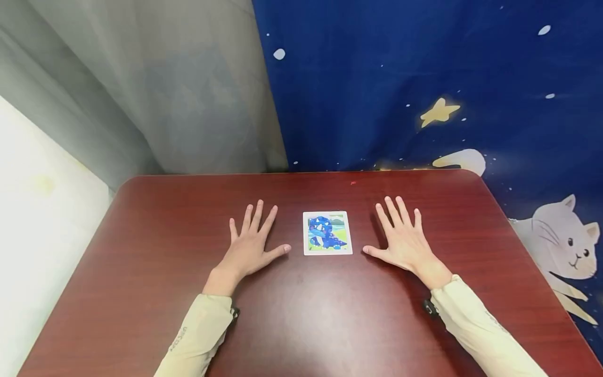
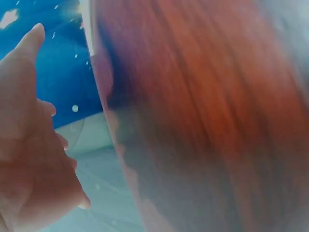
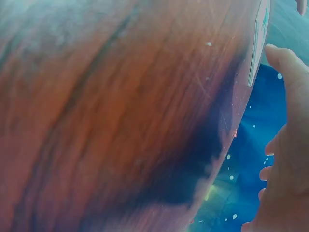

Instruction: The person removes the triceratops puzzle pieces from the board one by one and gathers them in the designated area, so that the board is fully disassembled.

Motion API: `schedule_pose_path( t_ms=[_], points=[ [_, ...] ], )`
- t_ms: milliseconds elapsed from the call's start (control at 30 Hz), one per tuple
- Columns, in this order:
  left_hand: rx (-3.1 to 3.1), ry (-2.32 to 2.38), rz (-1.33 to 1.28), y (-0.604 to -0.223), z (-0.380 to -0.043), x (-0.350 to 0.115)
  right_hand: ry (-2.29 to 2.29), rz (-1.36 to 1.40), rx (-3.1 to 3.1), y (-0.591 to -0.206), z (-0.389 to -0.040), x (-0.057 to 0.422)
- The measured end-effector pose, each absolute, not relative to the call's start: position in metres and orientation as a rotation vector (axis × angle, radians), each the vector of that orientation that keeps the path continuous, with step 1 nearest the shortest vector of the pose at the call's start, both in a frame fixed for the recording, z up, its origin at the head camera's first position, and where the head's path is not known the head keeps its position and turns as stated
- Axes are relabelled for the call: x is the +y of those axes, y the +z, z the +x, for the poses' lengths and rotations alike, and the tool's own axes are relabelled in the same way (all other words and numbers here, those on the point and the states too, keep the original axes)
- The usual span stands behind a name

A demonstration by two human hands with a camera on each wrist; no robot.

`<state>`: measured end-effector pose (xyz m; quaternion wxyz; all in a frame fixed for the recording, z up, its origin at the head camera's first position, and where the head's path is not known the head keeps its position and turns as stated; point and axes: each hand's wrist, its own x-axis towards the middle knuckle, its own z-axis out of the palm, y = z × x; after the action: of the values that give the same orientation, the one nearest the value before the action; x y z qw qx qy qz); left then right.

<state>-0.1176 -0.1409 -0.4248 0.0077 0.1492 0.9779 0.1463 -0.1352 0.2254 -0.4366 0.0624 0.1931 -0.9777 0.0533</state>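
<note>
A small square picture puzzle (image 1: pixel 327 233) with a white border lies flat in the middle of the table, showing a blue horned dinosaur. My left hand (image 1: pixel 252 246) is palm down to its left, fingers spread and thumb pointing toward it. On the other side, my right hand (image 1: pixel 402 241) is spread the same way, its thumb a short gap from the border. Neither hand holds anything. Both wrist views show the left palm (image 2: pixel 29 145) and right palm (image 3: pixel 294 140) raised over the tabletop. At the right wrist view's upper edge, the puzzle's side (image 3: pixel 258 43) appears thin and edge-on.
The reddish-brown wooden table (image 1: pixel 141 272) has rounded far corners. Behind it hang a grey curtain (image 1: pixel 202 94) and a blue curtain (image 1: pixel 348 78) with stars and a cat. A small red mark (image 1: pixel 353 183) shows near the far edge. A bright white surface (image 1: pixel 42 220) is at left.
</note>
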Motion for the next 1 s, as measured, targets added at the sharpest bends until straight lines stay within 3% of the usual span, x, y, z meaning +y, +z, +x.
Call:
schedule_pose_path(
  t_ms=[600, 833, 1000],
  points=[
    [2.786, 1.083, 0.261, -0.429, -0.131, -0.12, 0.316, 0.494, -3.028, -0.433, -0.13, 0.229],
    [2.798, 1.369, 0.178, -0.444, -0.141, -0.088, 0.571, 0.668, -2.782, -0.43, -0.136, 0.215],
    [2.928, 1.212, 0.14, -0.456, -0.141, -0.073, 0.678, 0.755, -2.709, -0.425, -0.142, 0.192]
  ],
)
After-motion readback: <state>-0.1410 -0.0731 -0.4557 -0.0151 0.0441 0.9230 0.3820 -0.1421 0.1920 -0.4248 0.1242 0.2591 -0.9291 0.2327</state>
